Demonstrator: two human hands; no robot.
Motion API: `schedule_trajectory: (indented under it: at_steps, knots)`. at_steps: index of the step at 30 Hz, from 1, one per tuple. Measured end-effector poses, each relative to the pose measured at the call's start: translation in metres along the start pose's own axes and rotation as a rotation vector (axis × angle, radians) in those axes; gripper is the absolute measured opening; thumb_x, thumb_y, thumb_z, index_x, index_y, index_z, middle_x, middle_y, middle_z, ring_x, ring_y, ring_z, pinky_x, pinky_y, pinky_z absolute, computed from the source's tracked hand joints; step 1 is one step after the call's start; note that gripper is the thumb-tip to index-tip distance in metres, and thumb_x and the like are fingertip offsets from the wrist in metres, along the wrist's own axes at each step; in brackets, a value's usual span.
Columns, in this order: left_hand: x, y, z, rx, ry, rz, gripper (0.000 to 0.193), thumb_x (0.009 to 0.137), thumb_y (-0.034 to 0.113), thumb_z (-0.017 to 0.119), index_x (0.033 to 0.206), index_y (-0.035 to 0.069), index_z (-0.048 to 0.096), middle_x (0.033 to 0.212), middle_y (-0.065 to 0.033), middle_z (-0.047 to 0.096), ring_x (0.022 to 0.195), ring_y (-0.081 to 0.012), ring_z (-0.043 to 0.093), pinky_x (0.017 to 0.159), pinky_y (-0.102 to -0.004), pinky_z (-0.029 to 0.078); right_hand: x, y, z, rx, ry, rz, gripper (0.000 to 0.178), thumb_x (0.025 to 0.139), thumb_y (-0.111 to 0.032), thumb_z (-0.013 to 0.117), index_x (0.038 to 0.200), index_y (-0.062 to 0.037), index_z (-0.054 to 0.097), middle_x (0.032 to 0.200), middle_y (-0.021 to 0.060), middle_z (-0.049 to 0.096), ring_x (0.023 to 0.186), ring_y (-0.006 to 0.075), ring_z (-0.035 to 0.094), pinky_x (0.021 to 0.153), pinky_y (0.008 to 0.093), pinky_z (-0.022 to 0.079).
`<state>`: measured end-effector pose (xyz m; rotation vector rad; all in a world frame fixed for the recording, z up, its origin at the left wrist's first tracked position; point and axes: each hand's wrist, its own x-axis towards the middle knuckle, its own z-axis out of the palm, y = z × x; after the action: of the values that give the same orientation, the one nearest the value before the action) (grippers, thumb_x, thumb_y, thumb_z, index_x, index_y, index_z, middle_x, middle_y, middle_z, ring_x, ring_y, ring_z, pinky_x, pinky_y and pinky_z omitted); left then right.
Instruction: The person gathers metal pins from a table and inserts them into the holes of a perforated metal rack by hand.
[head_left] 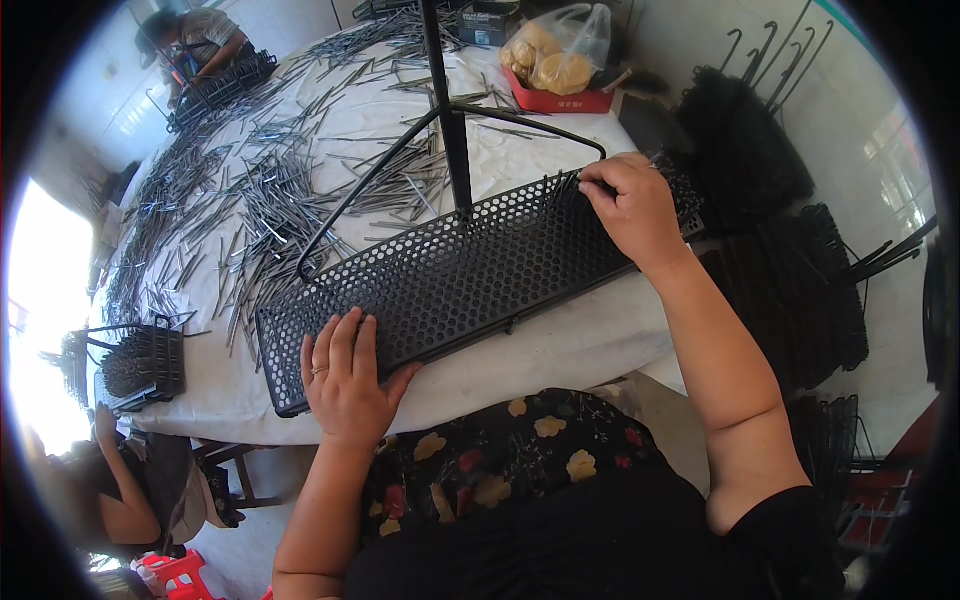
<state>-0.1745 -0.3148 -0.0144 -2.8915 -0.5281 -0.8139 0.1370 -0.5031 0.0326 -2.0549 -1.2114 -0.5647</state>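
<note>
A long black rack (470,275) with a honeycomb of round holes lies slanted across the table in front of me. From its far side rise a black post (455,150) and a bent wire handle (372,180). My left hand (350,385) rests on the rack's near left part, fingers stretched out and a ring on one of them. At the far right end my right hand (637,210) pinches with thumb and forefinger; what lies between them is too small to make out. Short dark pieces (562,192) stick up from the holes beside those fingertips.
Many thin dark metal rods (275,205) lie scattered over the white tablecloth (560,350). A red tray (560,98) holds a plastic bag of round yellowish food. Black racks (745,140) are stacked on my right. Two other people (205,45) sit around the table with filled racks.
</note>
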Motion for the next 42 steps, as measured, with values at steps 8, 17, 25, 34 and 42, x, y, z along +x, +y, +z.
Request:
schedule_trajectory:
  at_steps: [8,17,25,34,42]
  knots:
    - [-0.002,-0.004,-0.004,-0.035,-0.034,-0.028,0.063,0.07,0.045,0.075,0.117,0.006,0.06,0.126,-0.0095,0.056,0.119,-0.03,0.051,0.104,-0.0477,0.033,-0.026,-0.052,0.01,0.145,0.065,-0.273,0.019,0.071,0.005,0.07,0.086,-0.0038,0.063,0.086,0.0098,0.065,0.085,0.03,0.061,0.078,0.0378,0.048]
    - [0.016,-0.065,-0.039,-0.324,0.041,-0.138,0.049,0.073,0.03,0.079,0.112,0.004,0.062,0.115,-0.0138,0.06,0.107,-0.0319,0.057,0.093,-0.0419,0.044,-0.022,-0.054,0.03,0.161,-0.159,-0.089,0.012,0.077,0.0,0.069,0.086,0.0003,0.062,0.083,0.0118,0.062,0.073,0.0258,0.059,0.067,0.0336,0.046]
    - [0.062,-0.255,0.034,-0.058,-0.237,-0.854,0.069,0.075,0.051,0.072,0.112,-0.005,0.061,0.115,-0.0239,0.06,0.106,-0.0351,0.06,0.09,-0.0411,0.047,-0.014,-0.054,0.043,0.091,-0.271,0.049,0.015,0.073,-0.002,0.069,0.084,-0.0016,0.059,0.078,0.011,0.054,0.068,0.0263,0.055,0.063,0.0358,0.043]
    - [0.193,-0.336,0.159,-0.073,-0.609,-1.156,0.086,0.079,0.072,0.054,0.13,0.003,0.055,0.142,-0.0191,0.044,0.133,-0.0345,0.04,0.105,-0.0498,0.037,-0.006,-0.061,0.044,0.027,-0.348,0.076,0.017,0.072,-0.004,0.068,0.087,-0.0025,0.059,0.083,0.0117,0.054,0.067,0.0252,0.054,0.059,0.0363,0.042]
    - [0.27,-0.332,0.231,-0.058,-0.794,-1.106,0.119,0.063,0.075,0.066,0.148,0.003,0.025,0.15,-0.0249,0.026,0.136,-0.0445,0.03,0.106,-0.0556,0.033,-0.002,-0.061,0.044,-0.019,-0.376,0.088,0.02,0.07,-0.002,0.066,0.089,-0.0023,0.057,0.083,0.0128,0.052,0.072,0.0269,0.053,0.062,0.0365,0.042]
